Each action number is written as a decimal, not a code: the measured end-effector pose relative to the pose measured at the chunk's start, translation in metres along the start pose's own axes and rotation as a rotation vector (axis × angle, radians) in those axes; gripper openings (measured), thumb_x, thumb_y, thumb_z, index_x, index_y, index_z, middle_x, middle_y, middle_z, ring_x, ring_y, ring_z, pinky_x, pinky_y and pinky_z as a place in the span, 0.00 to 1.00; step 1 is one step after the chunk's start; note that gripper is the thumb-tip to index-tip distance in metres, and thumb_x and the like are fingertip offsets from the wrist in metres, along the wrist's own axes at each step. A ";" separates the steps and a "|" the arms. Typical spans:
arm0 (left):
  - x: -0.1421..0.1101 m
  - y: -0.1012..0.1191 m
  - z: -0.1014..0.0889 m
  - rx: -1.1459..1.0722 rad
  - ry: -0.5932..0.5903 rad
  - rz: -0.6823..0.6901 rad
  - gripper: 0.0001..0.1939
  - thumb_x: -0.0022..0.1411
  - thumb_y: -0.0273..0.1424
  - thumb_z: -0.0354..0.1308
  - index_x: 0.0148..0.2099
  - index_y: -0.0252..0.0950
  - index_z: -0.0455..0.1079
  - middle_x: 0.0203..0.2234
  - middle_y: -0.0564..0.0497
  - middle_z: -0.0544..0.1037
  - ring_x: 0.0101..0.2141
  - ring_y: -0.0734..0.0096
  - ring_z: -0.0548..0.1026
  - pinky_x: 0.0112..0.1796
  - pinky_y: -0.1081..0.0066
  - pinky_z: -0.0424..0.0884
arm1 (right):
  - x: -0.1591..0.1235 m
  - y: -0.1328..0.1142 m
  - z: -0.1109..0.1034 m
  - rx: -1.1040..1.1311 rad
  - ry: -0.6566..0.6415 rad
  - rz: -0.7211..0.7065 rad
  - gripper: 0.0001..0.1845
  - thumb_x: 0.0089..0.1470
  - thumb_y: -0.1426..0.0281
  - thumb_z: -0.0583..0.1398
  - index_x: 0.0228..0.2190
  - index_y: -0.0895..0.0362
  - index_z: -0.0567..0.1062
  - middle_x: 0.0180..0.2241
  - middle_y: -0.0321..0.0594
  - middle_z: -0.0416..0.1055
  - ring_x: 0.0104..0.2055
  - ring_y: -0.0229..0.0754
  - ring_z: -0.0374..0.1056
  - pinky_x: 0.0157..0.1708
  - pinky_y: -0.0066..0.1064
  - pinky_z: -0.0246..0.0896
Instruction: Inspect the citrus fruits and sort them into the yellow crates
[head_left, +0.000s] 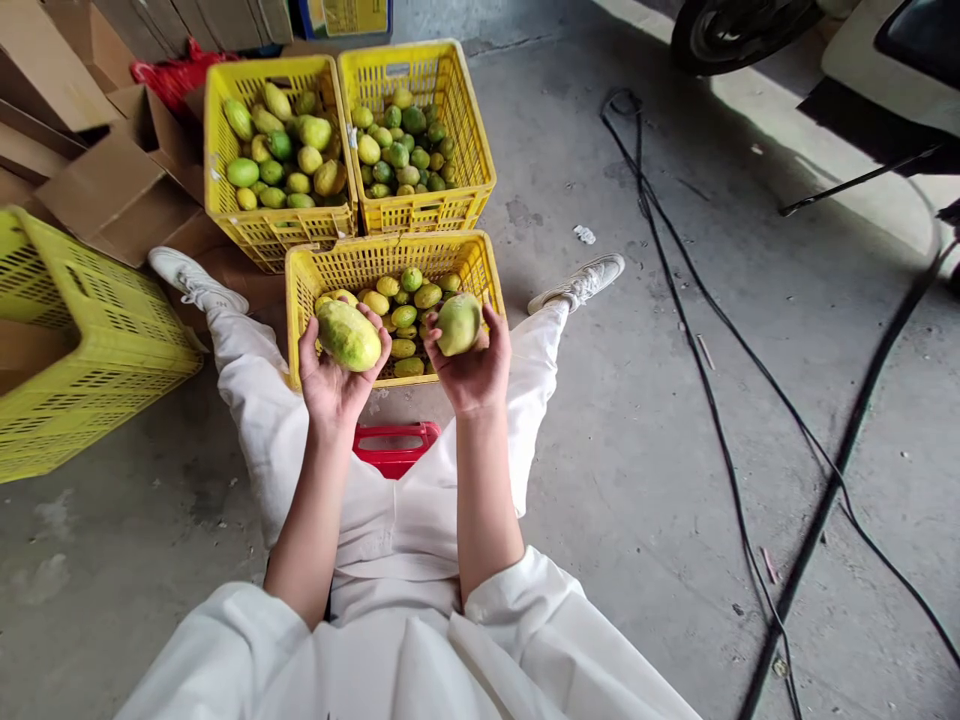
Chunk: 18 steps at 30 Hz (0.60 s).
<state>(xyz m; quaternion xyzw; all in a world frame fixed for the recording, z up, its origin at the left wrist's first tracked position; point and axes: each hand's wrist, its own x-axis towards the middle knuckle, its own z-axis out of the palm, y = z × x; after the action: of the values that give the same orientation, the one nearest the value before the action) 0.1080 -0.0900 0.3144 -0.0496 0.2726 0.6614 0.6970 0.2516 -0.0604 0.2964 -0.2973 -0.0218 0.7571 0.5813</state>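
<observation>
My left hand [337, 385] is closed around a large, oblong yellow-green lemon [349, 336], palm up, with its thumb at the outer side. In my right hand [480, 375] sits a rounder, paler green lemon [459, 323], fingers curled about it. Both hands are raised over the near edge of a yellow plastic crate [491, 290] standing between my legs. Inside that crate lie several smaller yellow and green lemons [405, 317], partly hidden by my hands and the held fruit.
Behind stand two more yellow crates: the left one [217, 200] holds larger lemons, the right one [472, 150] smaller, greener ones. A yellow-green crate [112, 380] and cardboard boxes [112, 205] are at left. Black cables [832, 470] cross the floor at right, near a parked scooter [900, 90].
</observation>
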 end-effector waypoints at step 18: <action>0.045 -0.011 -0.116 -0.085 0.726 -0.095 0.03 0.61 0.31 0.55 0.35 0.38 0.64 0.32 0.52 0.73 0.33 0.67 0.75 0.33 0.61 0.78 | 0.111 0.000 0.035 0.145 -0.225 0.120 0.16 0.56 0.55 0.54 0.35 0.54 0.71 0.40 0.42 0.75 0.50 0.43 0.71 0.47 0.44 0.71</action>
<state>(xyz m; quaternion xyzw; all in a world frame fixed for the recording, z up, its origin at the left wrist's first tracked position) 0.0805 -0.1009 0.1928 -0.3225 0.4720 0.5782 0.5821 0.2183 0.0499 0.2777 -0.1687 -0.0141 0.8186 0.5488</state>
